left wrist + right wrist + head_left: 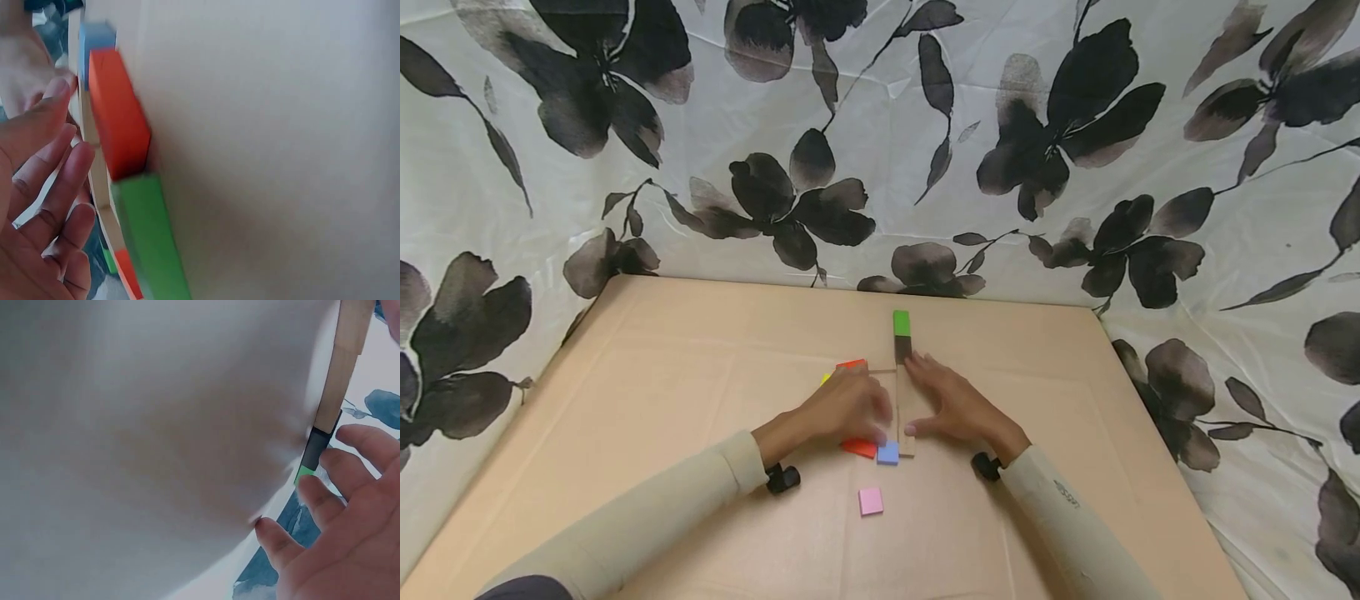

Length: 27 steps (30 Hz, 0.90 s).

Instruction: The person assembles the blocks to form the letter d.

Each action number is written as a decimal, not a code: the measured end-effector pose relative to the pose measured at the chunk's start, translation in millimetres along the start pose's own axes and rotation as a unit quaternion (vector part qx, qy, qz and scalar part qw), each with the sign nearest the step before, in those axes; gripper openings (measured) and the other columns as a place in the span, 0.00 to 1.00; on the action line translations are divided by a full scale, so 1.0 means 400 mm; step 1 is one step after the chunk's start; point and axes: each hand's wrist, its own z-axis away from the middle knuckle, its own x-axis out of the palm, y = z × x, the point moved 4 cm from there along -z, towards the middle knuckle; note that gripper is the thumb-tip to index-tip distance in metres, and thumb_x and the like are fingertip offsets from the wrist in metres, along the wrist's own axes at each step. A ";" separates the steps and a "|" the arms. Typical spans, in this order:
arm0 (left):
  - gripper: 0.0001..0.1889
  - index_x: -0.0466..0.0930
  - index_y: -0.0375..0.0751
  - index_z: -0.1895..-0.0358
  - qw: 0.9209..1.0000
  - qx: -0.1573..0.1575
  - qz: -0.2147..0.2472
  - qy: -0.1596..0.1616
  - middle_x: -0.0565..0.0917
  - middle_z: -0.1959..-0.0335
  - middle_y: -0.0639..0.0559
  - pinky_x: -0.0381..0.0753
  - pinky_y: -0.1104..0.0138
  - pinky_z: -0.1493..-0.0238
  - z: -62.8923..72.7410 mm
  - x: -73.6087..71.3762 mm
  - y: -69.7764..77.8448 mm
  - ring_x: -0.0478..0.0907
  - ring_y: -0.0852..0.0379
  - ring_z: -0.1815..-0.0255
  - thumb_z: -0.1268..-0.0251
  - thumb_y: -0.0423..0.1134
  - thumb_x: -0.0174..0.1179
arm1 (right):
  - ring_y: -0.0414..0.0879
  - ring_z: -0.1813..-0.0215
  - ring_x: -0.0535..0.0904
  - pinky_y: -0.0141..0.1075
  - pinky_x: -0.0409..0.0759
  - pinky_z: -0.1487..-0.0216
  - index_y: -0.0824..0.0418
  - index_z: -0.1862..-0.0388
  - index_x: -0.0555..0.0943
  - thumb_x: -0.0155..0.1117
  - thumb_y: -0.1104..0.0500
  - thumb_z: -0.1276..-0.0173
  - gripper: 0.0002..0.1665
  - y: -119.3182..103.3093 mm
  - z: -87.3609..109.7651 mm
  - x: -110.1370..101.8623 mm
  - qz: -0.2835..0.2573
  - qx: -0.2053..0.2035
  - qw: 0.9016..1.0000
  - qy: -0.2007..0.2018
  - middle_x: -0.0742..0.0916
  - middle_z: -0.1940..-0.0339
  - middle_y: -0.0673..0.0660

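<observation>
Have left hand [850, 404] over the left side of a flat layout of blocks on the bench [1037, 358], fingers loosely bent, thumb apart from them, nothing gripped. Can't confirm contact with the pieces below. Have right hand [958, 400] at the right edge, fingers spread wide, nothing gripped: fingertips at the black block [902, 350], thumb at the lower part of the long wooden strip [906, 417]. Can't confirm pressure there.

Layout, right column: strip nearest, then black block, then far green block [902, 322], end to end. Beside the strip's near end: blue block [887, 453], next to it the near red block [859, 447]. Past that, from left wrist view: left green block [150, 237] touching the red, wooden pieces [100, 178] on the inner side. Upper left, mostly hidden by left hand: far red block [852, 363], yellow block [826, 377]. Pink block [871, 502] on its own, nearer, apart from the layout.

Floral cloth [925, 125] behind the bench.
</observation>
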 end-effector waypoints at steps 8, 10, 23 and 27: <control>0.13 0.92 0.54 0.60 0.999 0.011 0.030 -0.030 0.88 0.67 0.64 0.66 0.59 0.47 0.034 0.029 0.032 0.69 0.61 0.59 0.47 0.51 0.82 | 0.60 0.09 0.48 0.61 0.53 0.15 0.56 0.12 0.56 0.83 0.39 0.41 0.67 0.001 -0.005 0.000 -0.007 -0.001 1.000 -0.004 0.58 0.10 0.57; 0.13 0.92 0.55 0.59 0.999 0.005 0.037 -0.037 0.88 0.68 0.65 0.65 0.59 0.48 0.038 0.034 0.035 0.69 0.61 0.59 0.46 0.50 0.82 | 0.60 0.09 0.48 0.62 0.53 0.15 0.56 0.12 0.57 0.83 0.39 0.41 0.67 0.001 -0.005 0.001 -0.008 -0.001 1.000 -0.004 0.58 0.10 0.57; 0.13 0.92 0.56 0.58 0.999 -0.004 0.030 -0.034 0.86 0.68 0.67 0.64 0.62 0.50 0.050 0.042 0.040 0.69 0.63 0.59 0.45 0.50 0.81 | 0.59 0.09 0.47 0.62 0.53 0.15 0.55 0.12 0.56 0.82 0.39 0.41 0.67 -0.001 -0.005 0.004 -0.009 0.014 1.000 -0.013 0.57 0.10 0.55; 0.14 0.92 0.56 0.56 0.999 0.002 0.026 -0.030 0.88 0.65 0.66 0.65 0.61 0.49 0.054 0.037 0.042 0.69 0.63 0.58 0.44 0.51 0.81 | 0.59 0.09 0.47 0.62 0.53 0.15 0.54 0.12 0.56 0.82 0.39 0.41 0.67 -0.001 -0.006 0.004 -0.009 0.013 1.000 -0.012 0.57 0.10 0.55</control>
